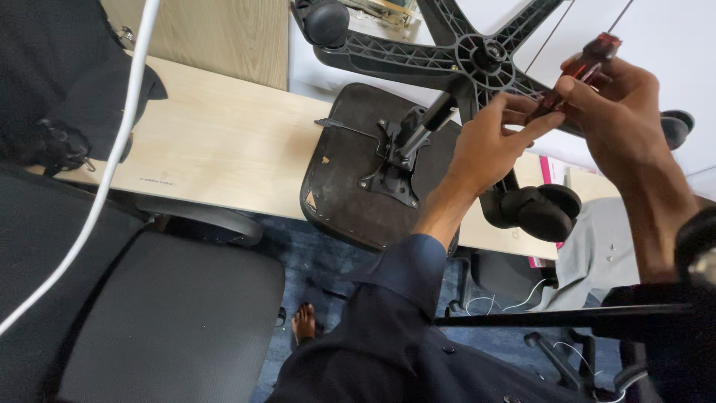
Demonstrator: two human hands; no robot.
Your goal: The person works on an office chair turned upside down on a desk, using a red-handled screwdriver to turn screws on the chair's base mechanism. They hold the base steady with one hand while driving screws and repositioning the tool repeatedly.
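Two hands met on a red-handled screwdriver (585, 67) above an upturned office chair.
Right hand (623, 123) was closed around the handle; left hand (488, 142) pinched its shaft between fingertips. Just below stood the chair's black star base (447, 56) and gas column (425, 127), its seat underside (350, 179) lying on a pale wooden desk (216, 149), a caster (541, 213) nearby.

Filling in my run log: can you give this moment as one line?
left hand: at screwdriver tip | right hand: holding red-handled screwdriver | upturned office chair on wooden table | star base up
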